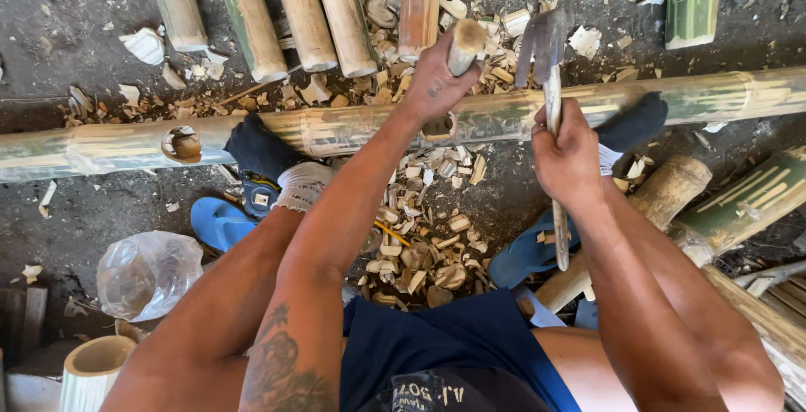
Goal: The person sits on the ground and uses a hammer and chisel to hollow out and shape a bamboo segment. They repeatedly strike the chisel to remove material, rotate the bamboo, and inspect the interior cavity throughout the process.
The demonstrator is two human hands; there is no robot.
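Note:
A long bamboo pole (353,127) lies across the ground from left to right, with a cut hole (182,143) near its left part and another under my left hand. My left hand (435,80) is closed around a short wooden-handled tool (464,45) set upright on the pole. My right hand (567,156) grips the long wooden handle of a hammer (544,39), its metal head raised just right of the tool. Both my feet in dark socks (260,150) rest on the pole.
Several cut bamboo sections (302,18) lie beyond the pole. Wood chips (420,252) cover the ground between my legs. Blue sandals (217,221), a crumpled plastic bag (147,273), a bamboo stub (92,362) and more bamboo pieces (747,202) surround me.

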